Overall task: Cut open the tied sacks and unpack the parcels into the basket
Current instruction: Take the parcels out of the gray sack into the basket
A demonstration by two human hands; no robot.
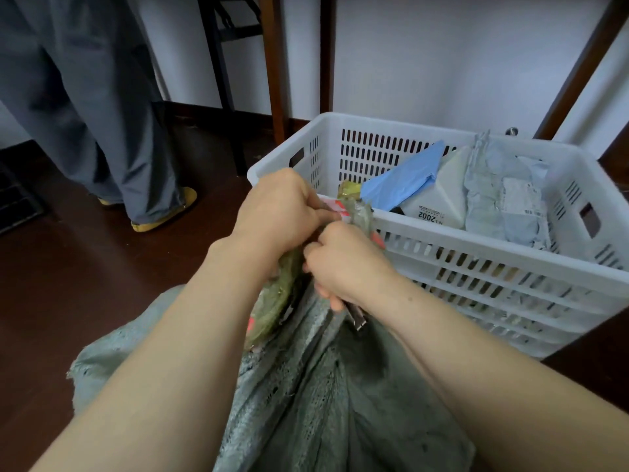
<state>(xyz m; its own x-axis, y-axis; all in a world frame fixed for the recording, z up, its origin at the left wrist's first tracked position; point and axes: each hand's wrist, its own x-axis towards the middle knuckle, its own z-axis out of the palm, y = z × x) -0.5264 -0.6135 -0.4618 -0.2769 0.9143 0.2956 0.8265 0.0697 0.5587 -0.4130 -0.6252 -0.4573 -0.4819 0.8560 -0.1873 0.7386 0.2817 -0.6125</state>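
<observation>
A grey-green woven sack (pixel 316 396) stands on the floor in front of me, its neck bunched up and bound with yellowish tape. My left hand (pixel 279 212) grips the bunched neck (pixel 359 212) near its top. Just below it, my right hand (pixel 343 264) is curled round a utility knife (pixel 355 318) whose metal end sticks out under the fist; the blade end is hidden. The white slotted basket (pixel 510 267) stands right behind the sack and holds a blue parcel (pixel 401 178), a white parcel (pixel 439 199) and grey parcels (pixel 507 195).
A person in grey trousers (pixel 98 107) and yellow shoes stands at the left on the dark brown floor (pixel 85 267). Wooden furniture legs (pixel 274 63) rise behind the basket against a white wall. A dark wooden beam slants at the far right.
</observation>
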